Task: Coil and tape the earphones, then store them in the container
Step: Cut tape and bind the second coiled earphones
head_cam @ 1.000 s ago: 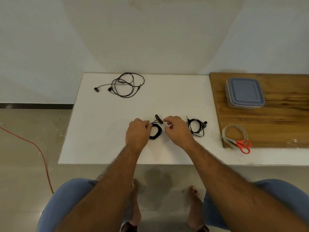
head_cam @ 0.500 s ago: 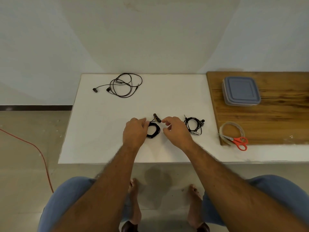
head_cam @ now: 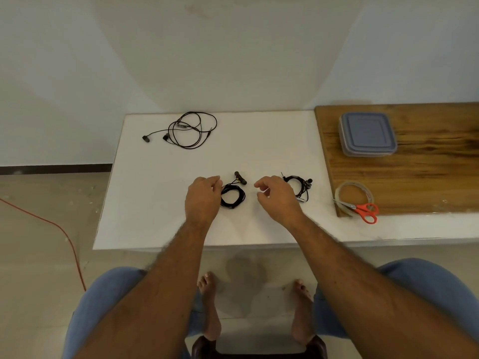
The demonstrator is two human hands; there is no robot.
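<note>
A person's two bare hands work over a white counter bearing three sets of black earphones. The left hand pinches the near-side edge of a coiled set at the counter's middle, its earbuds jutting toward the far edge. The right hand hovers just beside it, fingers loosely curled and spread, holding nothing. A second coiled set lies partly behind that hand. The third set, uncoiled in loose loops, sits near the far left corner. On a wooden board at the counter's right end stand one lidded container toward the far edge, one roll of clear tape at the near edge, and one pair of red-handled scissors lying across the roll.
</note>
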